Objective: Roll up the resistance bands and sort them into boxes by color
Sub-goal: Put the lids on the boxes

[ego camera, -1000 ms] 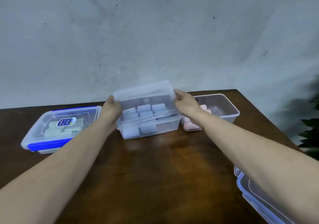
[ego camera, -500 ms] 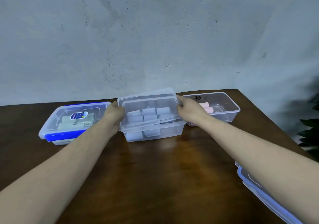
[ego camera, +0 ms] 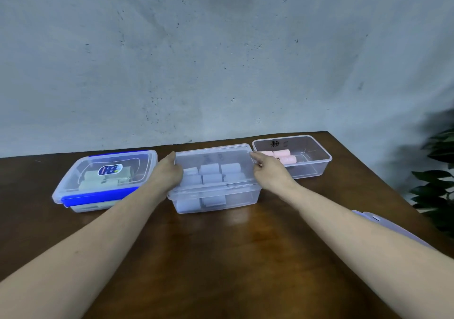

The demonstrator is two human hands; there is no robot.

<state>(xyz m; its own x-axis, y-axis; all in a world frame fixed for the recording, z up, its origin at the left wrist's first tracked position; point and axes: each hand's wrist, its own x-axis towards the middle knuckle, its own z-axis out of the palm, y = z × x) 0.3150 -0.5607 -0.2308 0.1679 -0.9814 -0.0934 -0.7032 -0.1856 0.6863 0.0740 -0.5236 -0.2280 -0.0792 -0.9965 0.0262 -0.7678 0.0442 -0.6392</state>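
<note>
Resistance bands [ego camera: 212, 175] fill the middle box [ego camera: 216, 202] by the tabletop's far edge; left hand [ego camera: 169, 173] and right hand [ego camera: 269, 171] grip its lid [ego camera: 213, 157] ends—press both evenly until it seats.

- A clear middle box [ego camera: 213, 200] sits at frame centre, packed with rolled pale blue bands [ego camera: 210, 170]; a clear lid [ego camera: 213, 157] lies flat over its rim.
- At left of centre, a box with a blue-trimmed lid [ego camera: 103, 178] is closed over rolled pale green bands [ego camera: 98, 184]; a round label shows on its lid.
- At right of centre, an open clear box [ego camera: 307, 161], dark writing on its far wall, holds rolled pink bands [ego camera: 282, 156] lying at its left end.
</note>
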